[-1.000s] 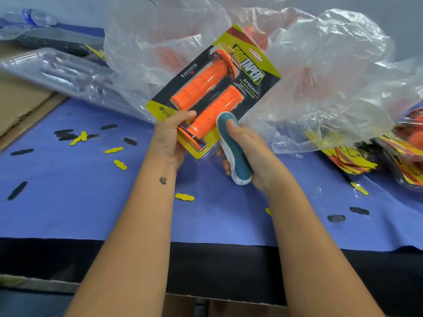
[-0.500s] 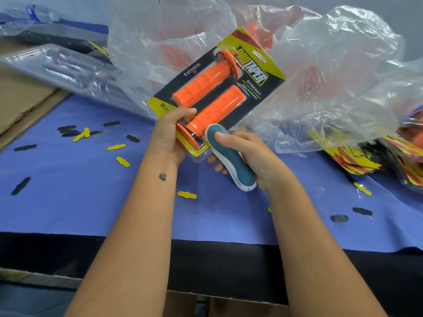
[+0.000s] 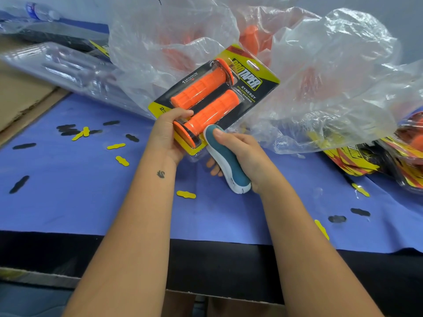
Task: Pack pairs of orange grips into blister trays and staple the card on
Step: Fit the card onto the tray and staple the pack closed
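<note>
A blister pack (image 3: 258, 88) with a yellow and black card holds two orange grips (image 3: 206, 104) side by side. It is lifted above the blue table, tilted up to the right. My left hand (image 3: 168, 136) grips its lower left corner, thumb on top. My right hand (image 3: 240, 154) holds a teal and white stapler (image 3: 225, 161), thumb pressed on its top. The stapler's nose meets the pack's lower edge beside the nearer grip.
A big crumpled clear plastic bag (image 3: 320, 76) with loose orange grips lies behind the pack. Empty clear blister trays (image 3: 68, 69) are stacked at the left, printed cards (image 3: 357, 156) at the right. Yellow and black punch-outs (image 3: 116, 146) litter the blue table cover (image 3: 68, 202).
The stapler has slid from the pack's right side to its lower edge near the nearer grip's flange. The pack stays held up in my left hand.
</note>
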`<act>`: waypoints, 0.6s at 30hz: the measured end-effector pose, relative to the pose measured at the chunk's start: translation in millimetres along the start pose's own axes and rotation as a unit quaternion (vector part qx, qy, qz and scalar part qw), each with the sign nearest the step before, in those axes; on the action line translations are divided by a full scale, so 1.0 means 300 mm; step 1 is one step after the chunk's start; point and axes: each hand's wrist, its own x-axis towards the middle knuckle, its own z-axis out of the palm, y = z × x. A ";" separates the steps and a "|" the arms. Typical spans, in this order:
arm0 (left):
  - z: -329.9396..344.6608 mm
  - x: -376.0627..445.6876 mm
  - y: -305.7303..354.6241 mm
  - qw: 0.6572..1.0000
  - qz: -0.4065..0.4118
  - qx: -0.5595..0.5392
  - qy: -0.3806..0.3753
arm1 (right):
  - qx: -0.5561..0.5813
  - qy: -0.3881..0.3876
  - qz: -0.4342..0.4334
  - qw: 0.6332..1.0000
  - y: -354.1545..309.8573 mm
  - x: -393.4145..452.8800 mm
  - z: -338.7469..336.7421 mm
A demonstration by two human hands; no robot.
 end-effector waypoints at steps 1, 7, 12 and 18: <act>-0.002 0.002 -0.002 1.000 0.000 -0.001 -0.003 | 0.002 0.003 0.000 1.000 0.001 0.000 0.002; 0.012 -0.008 0.007 0.985 0.009 -0.143 -0.096 | 0.055 0.052 -0.021 0.997 0.006 0.009 -0.006; 0.057 -0.004 -0.015 0.986 0.070 -0.136 -0.060 | 0.105 0.068 -0.032 0.992 0.002 0.019 -0.011; 0.075 0.002 -0.050 0.999 -0.042 -0.023 0.002 | 0.083 0.112 -0.020 0.990 0.012 0.035 0.014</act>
